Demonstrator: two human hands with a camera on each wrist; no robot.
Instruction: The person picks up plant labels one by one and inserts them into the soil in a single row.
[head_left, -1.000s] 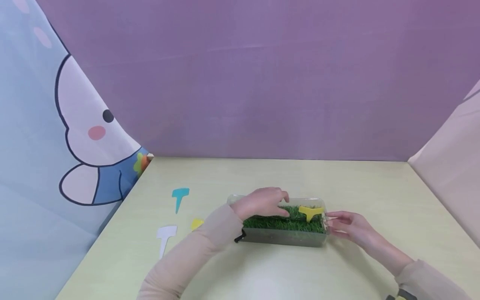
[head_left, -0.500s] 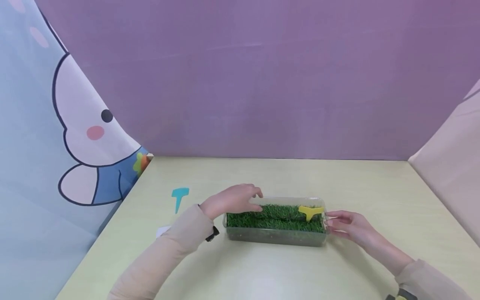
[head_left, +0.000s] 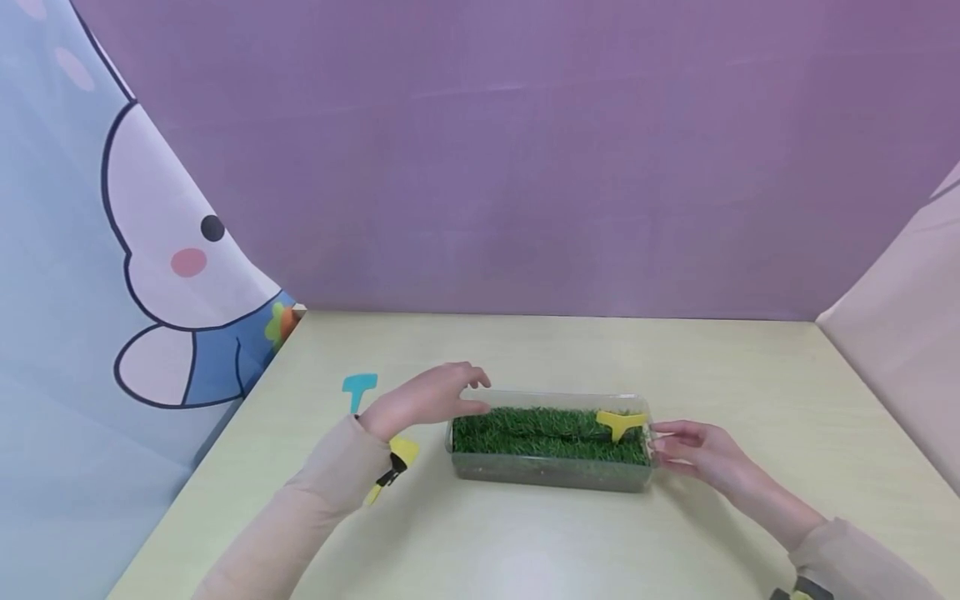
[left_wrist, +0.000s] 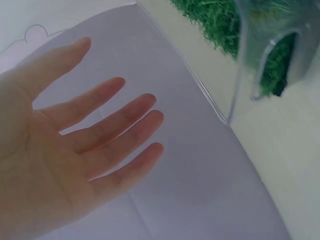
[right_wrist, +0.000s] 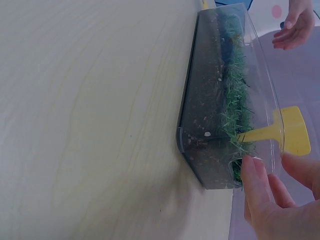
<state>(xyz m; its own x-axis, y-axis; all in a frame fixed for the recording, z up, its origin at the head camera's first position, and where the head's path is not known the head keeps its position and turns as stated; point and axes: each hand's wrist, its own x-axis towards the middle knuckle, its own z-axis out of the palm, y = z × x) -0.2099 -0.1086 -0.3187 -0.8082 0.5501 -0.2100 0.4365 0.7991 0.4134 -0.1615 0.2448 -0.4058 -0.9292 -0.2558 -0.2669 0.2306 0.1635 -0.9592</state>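
A clear plastic box (head_left: 551,473) holds green artificial grass (right_wrist: 237,95) over a dark granular layer. A yellow T-shaped plant label (head_left: 621,423) stands upright in the grass near its right end. My right hand (head_left: 697,454) holds that end, one fingertip at the rim and another by the handle cutout in the right wrist view. My left hand (head_left: 431,396) hovers by the box's left end with fingers spread and nothing in them, as the left wrist view (left_wrist: 90,125) shows. Left of the box lie a blue plant label (head_left: 360,385) and another yellow plant label (head_left: 405,451).
The table (head_left: 555,550) is pale wood. A purple cloth (head_left: 555,167) hangs along its far edge, with a blue cartoon-print cloth (head_left: 52,375) on the left. My left forearm covers part of the yellow label and some table to the left.
My left hand has moved left from above the grass to beyond the box's left end. It now overlaps the area where a white label lay. The right hand stays at the box.
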